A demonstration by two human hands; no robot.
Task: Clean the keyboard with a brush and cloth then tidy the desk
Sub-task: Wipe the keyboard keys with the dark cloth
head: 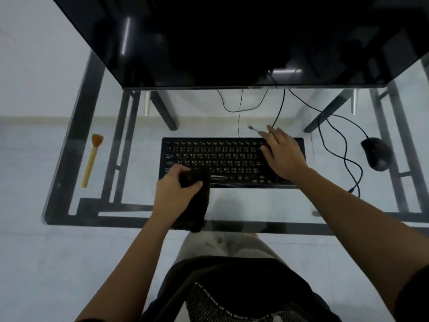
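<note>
The black keyboard [232, 162] lies in the middle of the glass desk [255, 205]. The left hand [173, 190] presses a dark cloth [197, 201] on its near left corner, fingers clenched around the cloth. The right hand [282, 154] rests flat on the keyboard's right end, fingers released. The brush [91, 160] lies well apart at the left

Monitor [232, 38] cropped at top, keyboard [220, 159] legends unreadable (too small), right end hand-covered.

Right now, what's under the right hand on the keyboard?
The right hand lies flat on the right end of the black keyboard, covering the keys there, so they cannot be seen. A cable end lies just beyond its fingertips. The left hand grips a dark cloth.
</note>
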